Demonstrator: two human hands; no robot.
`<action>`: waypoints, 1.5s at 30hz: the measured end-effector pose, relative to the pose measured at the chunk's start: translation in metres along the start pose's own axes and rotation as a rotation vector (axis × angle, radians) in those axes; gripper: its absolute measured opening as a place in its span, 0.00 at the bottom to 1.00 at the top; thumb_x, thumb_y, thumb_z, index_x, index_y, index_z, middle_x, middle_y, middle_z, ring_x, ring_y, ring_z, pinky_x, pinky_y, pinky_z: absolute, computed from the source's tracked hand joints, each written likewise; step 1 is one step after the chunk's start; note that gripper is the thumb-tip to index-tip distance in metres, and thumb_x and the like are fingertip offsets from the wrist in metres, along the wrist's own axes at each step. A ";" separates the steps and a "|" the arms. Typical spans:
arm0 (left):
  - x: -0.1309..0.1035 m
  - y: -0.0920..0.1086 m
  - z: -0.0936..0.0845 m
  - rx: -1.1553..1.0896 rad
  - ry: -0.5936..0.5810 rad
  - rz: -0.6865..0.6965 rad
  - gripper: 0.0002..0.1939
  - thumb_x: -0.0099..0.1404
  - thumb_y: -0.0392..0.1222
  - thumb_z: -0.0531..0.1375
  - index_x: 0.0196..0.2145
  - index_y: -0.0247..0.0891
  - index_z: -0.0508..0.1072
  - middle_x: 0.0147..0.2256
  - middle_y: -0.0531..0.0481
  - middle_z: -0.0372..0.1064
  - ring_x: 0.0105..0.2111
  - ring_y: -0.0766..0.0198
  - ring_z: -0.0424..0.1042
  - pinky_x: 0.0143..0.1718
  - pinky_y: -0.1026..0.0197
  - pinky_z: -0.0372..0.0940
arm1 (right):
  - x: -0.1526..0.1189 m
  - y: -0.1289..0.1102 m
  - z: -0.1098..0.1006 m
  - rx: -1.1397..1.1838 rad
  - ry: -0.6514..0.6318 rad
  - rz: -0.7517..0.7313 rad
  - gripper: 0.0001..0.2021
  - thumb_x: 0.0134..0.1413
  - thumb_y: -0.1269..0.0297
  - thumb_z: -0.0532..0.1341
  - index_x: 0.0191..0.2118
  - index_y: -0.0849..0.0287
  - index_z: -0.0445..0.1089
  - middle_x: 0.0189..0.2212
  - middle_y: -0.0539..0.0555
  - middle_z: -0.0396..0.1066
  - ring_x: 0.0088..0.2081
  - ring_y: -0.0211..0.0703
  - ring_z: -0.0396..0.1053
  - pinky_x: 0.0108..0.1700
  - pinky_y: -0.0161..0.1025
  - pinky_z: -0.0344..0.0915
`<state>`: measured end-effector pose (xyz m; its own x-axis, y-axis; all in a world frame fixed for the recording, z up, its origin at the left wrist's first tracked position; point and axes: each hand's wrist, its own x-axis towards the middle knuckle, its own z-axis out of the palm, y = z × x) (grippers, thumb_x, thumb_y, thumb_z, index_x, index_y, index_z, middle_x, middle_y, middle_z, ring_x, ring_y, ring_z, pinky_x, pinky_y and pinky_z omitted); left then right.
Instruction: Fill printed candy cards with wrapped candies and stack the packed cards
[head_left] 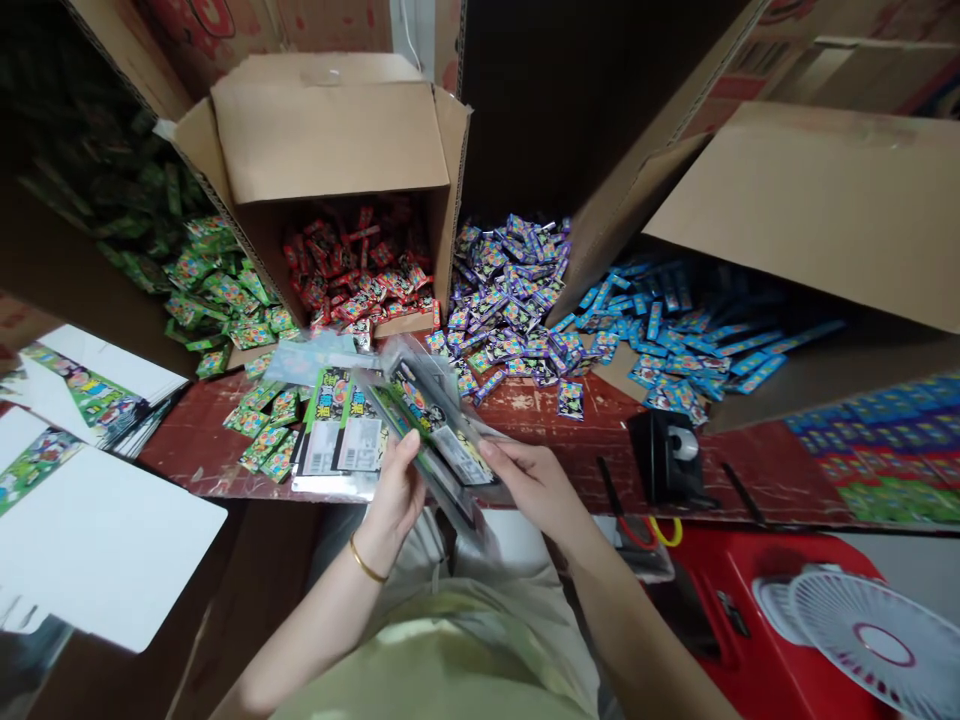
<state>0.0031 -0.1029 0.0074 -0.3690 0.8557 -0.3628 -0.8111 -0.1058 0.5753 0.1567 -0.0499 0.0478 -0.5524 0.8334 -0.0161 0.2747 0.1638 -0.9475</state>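
Note:
Over the front of the table, my left hand (396, 502), with a gold bangle at the wrist, grips a clear plastic bag with a printed card inside. My right hand (534, 482) pinches the lower right end of a second printed bag (450, 440), which overlaps the left one. Both are tilted and slightly blurred. Left of them, more printed bags (326, 440) lie on the table edge. Small green candy packets (270, 440) sit beside those bags. Single purple packets (570, 400) lie beyond my right hand.
Cardboard boxes (337, 140) on their sides spill red, green, purple and blue (660, 310) packets onto the red table (202, 440). A black tape dispenser (664, 460) and scissors (664, 532) are right. White printed cards (105, 520) lie left; a white fan (862, 630) is lower right.

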 end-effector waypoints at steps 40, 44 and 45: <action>0.003 -0.003 0.003 0.053 0.016 0.003 0.20 0.50 0.44 0.70 0.40 0.36 0.74 0.35 0.50 0.77 0.34 0.62 0.75 0.43 0.60 0.67 | -0.007 -0.018 0.033 -0.672 0.163 -0.211 0.12 0.62 0.65 0.50 0.35 0.59 0.71 0.49 0.60 0.72 0.38 0.47 0.75 0.38 0.39 0.71; 0.011 -0.007 -0.003 0.046 0.021 0.012 0.25 0.50 0.54 0.69 0.41 0.36 0.73 0.37 0.48 0.76 0.36 0.61 0.75 0.42 0.61 0.68 | -0.010 -0.016 0.033 -0.442 0.261 -0.266 0.11 0.63 0.64 0.49 0.41 0.59 0.68 0.39 0.58 0.75 0.38 0.46 0.75 0.39 0.38 0.70; 0.013 -0.008 -0.005 0.047 0.015 0.015 0.27 0.50 0.56 0.69 0.41 0.36 0.74 0.38 0.47 0.76 0.38 0.59 0.75 0.42 0.60 0.68 | -0.012 -0.017 0.032 -0.386 0.286 -0.240 0.11 0.63 0.62 0.50 0.39 0.58 0.67 0.34 0.56 0.76 0.35 0.45 0.74 0.37 0.37 0.69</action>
<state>0.0022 -0.0932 -0.0053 -0.3875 0.8466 -0.3648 -0.7837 -0.0942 0.6140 0.1331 -0.0795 0.0536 -0.4136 0.8502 0.3257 0.4664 0.5051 -0.7262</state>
